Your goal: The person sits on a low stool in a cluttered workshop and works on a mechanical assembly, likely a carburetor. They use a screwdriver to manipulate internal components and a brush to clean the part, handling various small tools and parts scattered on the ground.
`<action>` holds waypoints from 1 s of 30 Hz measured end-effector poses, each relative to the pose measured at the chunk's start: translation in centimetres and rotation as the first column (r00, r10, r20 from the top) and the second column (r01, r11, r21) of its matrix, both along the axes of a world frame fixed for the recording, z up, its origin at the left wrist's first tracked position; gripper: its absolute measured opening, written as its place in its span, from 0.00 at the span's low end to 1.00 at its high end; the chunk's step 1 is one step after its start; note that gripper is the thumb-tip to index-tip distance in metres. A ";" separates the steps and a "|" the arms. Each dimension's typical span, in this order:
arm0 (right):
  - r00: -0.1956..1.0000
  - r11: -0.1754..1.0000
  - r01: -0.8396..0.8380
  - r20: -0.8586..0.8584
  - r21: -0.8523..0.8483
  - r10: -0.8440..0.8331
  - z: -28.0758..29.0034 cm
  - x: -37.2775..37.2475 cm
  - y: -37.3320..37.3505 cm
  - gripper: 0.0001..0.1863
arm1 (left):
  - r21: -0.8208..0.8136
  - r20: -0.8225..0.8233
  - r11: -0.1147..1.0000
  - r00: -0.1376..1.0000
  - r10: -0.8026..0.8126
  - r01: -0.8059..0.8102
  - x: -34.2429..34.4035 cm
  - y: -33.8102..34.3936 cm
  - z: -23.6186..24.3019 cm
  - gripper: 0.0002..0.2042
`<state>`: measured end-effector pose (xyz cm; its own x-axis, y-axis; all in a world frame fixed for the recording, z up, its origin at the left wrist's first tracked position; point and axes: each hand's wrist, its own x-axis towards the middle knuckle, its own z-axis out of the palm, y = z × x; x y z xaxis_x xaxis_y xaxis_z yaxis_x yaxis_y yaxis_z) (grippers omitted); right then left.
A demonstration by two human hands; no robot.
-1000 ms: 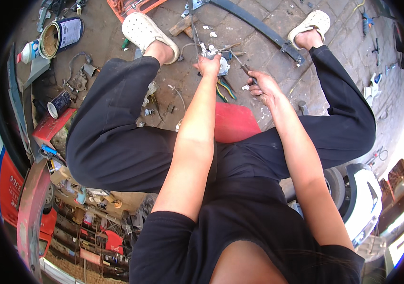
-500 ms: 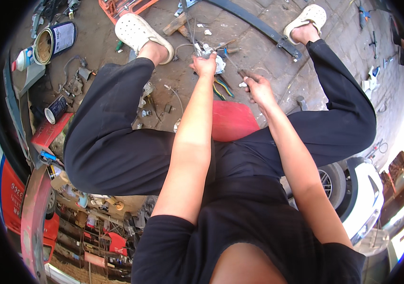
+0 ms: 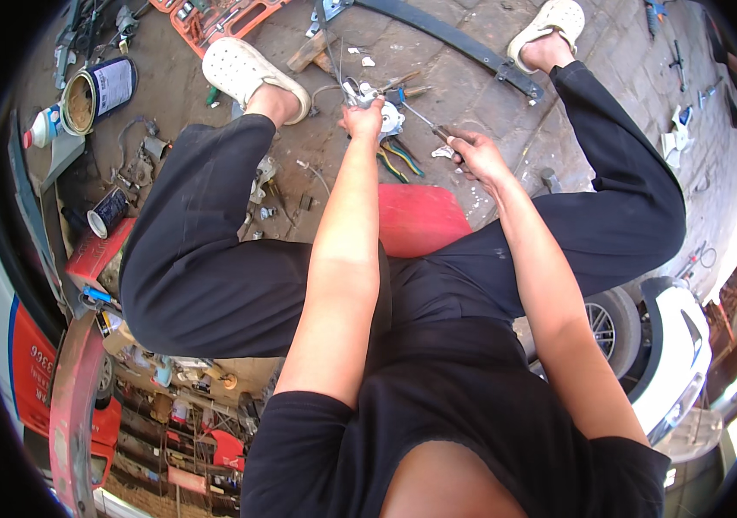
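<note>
My left hand (image 3: pixel 362 119) is closed on a small silver metal mechanism (image 3: pixel 393 119) with thin cables running off it. Its exact kind is unclear, and my fingers partly cover it. In my right hand (image 3: pixel 479 157) is a screwdriver (image 3: pixel 421 116), its dark handle in my fingers and its thin shaft slanting up and left toward the mechanism. Whether the tip touches the mechanism is too small to tell. Pliers (image 3: pixel 401 162) with yellow and dark handles lie just below the mechanism. More hand tools (image 3: pixel 412 91) with wooden-looking handles lie close beside it.
Between my legs is a red seat-like block (image 3: pixel 425 220). A long dark metal bar (image 3: pixel 446 39) crosses the paving ahead. An orange tool case (image 3: pixel 217 26) lies at the far left. An open paint can (image 3: pixel 110 86) and loose parts are on the left; a hammer (image 3: pixel 550 181) is beside my right leg.
The screwdriver's shaft now shows clearly, pointing at the mechanism. My left hand has shifted slightly left and down with the mechanism. The whole view has moved a little.
</note>
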<state>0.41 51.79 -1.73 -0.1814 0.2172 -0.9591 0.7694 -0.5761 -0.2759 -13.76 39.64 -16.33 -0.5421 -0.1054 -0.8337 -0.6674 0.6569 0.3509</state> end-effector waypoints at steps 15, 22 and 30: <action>0.978 0.725 -0.206 0.104 0.658 0.183 -0.9 -1.1 -7.6 0.17 | -0.054 0.000 0.997 0.999 -0.053 0.053 -0.2 0.3 0.8 0.34; 0.974 0.762 -0.171 0.223 0.625 0.037 0.5 -2.7 -11.9 0.19 | -0.206 -0.095 0.979 0.995 -0.031 0.011 1.5 1.7 2.9 0.36; 0.982 0.593 -0.036 -0.080 0.804 0.169 -2.9 1.4 -8.1 0.17 | -0.076 -0.142 0.989 0.984 0.112 -0.124 3.5 1.6 1.0 0.33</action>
